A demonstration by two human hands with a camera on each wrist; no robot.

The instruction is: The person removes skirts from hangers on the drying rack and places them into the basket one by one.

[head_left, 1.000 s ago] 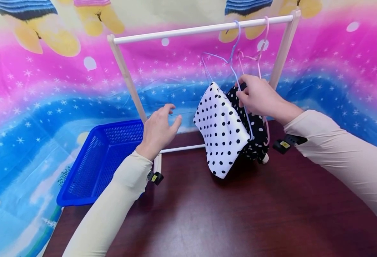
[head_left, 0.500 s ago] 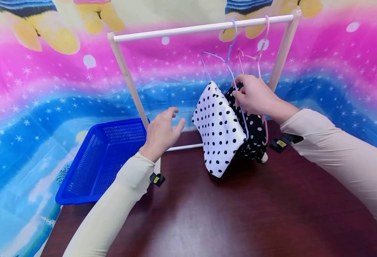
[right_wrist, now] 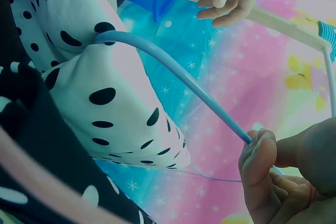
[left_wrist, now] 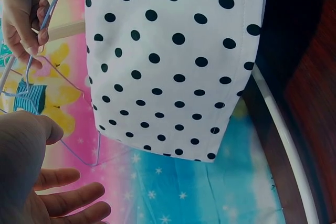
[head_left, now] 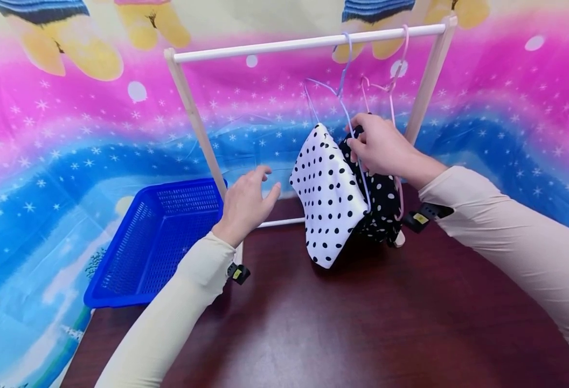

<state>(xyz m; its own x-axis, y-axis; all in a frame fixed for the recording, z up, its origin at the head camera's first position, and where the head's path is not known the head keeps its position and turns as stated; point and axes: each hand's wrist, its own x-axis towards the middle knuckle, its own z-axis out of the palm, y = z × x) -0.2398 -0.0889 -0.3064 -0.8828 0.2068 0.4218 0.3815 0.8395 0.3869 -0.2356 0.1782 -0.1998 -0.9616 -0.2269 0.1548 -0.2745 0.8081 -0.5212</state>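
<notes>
The right grip pinches a thin blue hanger; white, black-dotted cloth hangs between it and the loosely spread left grip.

The brown table bears a blue basket — and a rack.

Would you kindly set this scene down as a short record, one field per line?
Left hand: holding nothing, left of the white polka-dot cloth
Right hand: pinching the blue hanger
Blue hanger: hooked over the top rail, bearing the white polka-dot cloth
Pink hanger: hooked farther right on that rail, bearing the black polka-dot cloth
Clothes rack: pale posts, standing on the dark reddish-brown table
Basket: blue plastic, at the table's left edge
</notes>
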